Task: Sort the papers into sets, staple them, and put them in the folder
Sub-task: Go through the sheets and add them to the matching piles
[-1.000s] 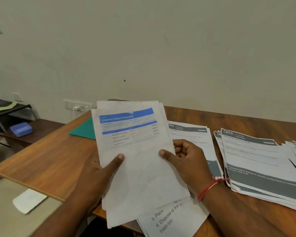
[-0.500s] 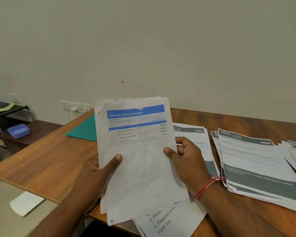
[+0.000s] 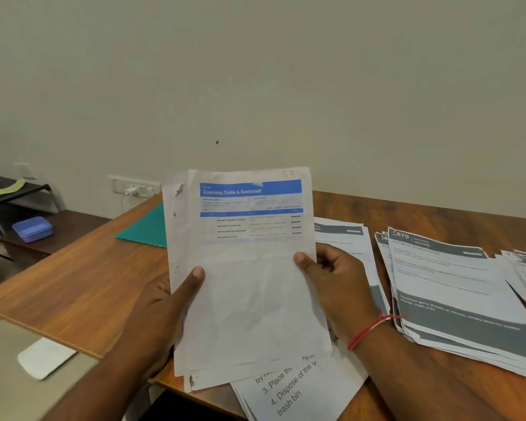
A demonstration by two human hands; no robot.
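Now: left hand point(image 3: 164, 302), right hand point(image 3: 334, 284) pinch paper set point(image 3: 249, 299) | covers green folder point(image 3: 148, 229) | piles point(image 3: 456, 284) right

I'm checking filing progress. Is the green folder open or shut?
Cannot tell. The green folder lies flat on the table, but the held papers hide most of it.

**Bare wood at left, papers crowding the right**

Open table point(image 3: 73, 287) stretches across the lower left, up to the green folder point(image 3: 146, 229). The held sheaf point(image 3: 246, 284) blocks the centre. Spread paper stacks point(image 3: 456, 287) cover the right, loose sheets point(image 3: 298, 393) the bottom edge.
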